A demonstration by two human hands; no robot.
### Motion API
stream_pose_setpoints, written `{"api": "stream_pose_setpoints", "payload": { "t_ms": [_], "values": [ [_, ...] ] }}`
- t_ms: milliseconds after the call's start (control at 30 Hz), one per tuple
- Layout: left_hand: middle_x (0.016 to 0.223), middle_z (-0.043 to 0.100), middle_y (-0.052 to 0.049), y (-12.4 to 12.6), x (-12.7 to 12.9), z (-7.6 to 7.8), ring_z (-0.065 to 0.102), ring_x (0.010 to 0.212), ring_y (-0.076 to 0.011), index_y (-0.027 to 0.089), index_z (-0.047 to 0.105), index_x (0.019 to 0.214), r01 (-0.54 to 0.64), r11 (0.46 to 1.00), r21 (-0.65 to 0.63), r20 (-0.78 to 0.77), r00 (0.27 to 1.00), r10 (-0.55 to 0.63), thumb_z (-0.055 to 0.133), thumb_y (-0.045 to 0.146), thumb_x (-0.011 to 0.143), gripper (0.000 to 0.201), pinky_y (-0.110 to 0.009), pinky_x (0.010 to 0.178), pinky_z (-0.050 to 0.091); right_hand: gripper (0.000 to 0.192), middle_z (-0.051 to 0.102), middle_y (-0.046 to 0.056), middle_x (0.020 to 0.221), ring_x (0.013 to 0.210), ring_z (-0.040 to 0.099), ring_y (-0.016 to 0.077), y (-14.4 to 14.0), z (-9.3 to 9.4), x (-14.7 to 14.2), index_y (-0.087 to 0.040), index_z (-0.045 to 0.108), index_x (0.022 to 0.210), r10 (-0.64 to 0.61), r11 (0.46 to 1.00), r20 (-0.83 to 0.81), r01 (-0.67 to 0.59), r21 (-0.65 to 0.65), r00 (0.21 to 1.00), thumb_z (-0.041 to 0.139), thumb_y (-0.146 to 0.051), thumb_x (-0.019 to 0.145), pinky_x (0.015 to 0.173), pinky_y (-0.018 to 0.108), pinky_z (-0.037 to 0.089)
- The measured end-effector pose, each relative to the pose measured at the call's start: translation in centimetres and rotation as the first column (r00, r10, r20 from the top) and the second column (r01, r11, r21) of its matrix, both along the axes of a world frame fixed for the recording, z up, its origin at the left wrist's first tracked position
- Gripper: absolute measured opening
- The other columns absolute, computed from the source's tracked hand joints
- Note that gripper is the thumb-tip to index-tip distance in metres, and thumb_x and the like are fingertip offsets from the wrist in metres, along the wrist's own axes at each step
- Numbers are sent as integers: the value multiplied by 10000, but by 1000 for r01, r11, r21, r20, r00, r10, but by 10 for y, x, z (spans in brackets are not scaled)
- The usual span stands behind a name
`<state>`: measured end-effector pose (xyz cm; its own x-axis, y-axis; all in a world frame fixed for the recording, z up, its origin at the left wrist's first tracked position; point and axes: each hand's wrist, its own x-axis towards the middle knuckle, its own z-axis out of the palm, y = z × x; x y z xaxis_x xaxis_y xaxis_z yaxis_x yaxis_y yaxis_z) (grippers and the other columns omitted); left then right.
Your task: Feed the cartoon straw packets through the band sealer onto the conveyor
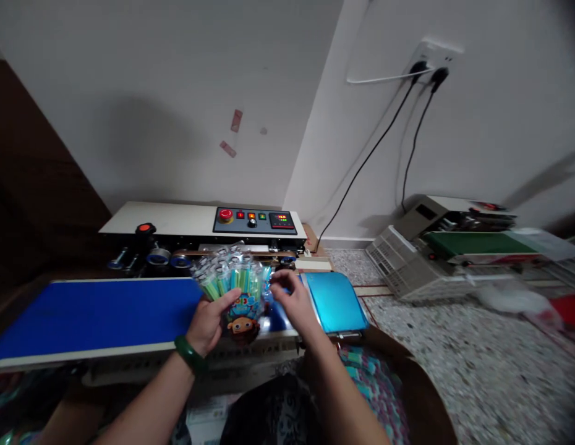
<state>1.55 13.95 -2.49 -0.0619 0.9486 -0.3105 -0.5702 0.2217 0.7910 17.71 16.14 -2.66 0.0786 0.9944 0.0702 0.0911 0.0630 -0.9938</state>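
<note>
Over blue belt [97, 315]: left hand [208, 324] grips clear cartoon-print bag [234, 290] w/ green sticks, right hand [292, 303] pinching its edge

We see a small packing workshop set up in a plain room. At 12 o'clock stands a band sealing machine [199, 225] with a control panel [254, 220] and a blue conveyor belt [97, 312]. At 3 o'clock a second sealing machine [449, 244] sits on the speckled floor [477, 371], with cables [389, 130] running to a wall socket [433, 62].
</note>
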Motion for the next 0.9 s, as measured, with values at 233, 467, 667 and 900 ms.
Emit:
{"api": "stream_pose_setpoints", "payload": {
  "t_ms": [233,467,667,900],
  "values": [
    [782,708,-42,-1,2,-1,637,835,-227,137,651,950,52,993,108,0,999,-52,756,205,566,404,-334,801,482,418,620,29,903,825,562,175,-27,7,-30,-189,539,971,102,993,17,-103,63,995,703,-320,610,732,289,441],
    [861,704,-67,-2,6,1,628,869,-253,129,650,952,69,992,109,-29,997,-66,754,192,565,405,-367,816,475,296,636,23,972,923,557,200,-26,8,-14,-200,604,1001,185,982,-73,-181,54,980,607,-292,720,838,333,426],
    [903,699,-76,-7,19,3,604,944,-280,116,657,895,92,988,125,-36,995,-88,744,170,567,343,-377,840,468,381,621,17,982,925,560,169,-30,5,-21,-231,478,1111,12,997,-256,9,80,967,576,-302,750,828,289,437],
    [944,692,-82,-9,22,3,618,915,-264,130,653,957,189,972,137,-21,982,-188,730,171,589,378,-389,882,444,184,648,12,863,841,573,172,-30,11,-21,-209,623,858,5,997,-252,14,73,968,631,-305,702,805,309,442]
  ]
}}
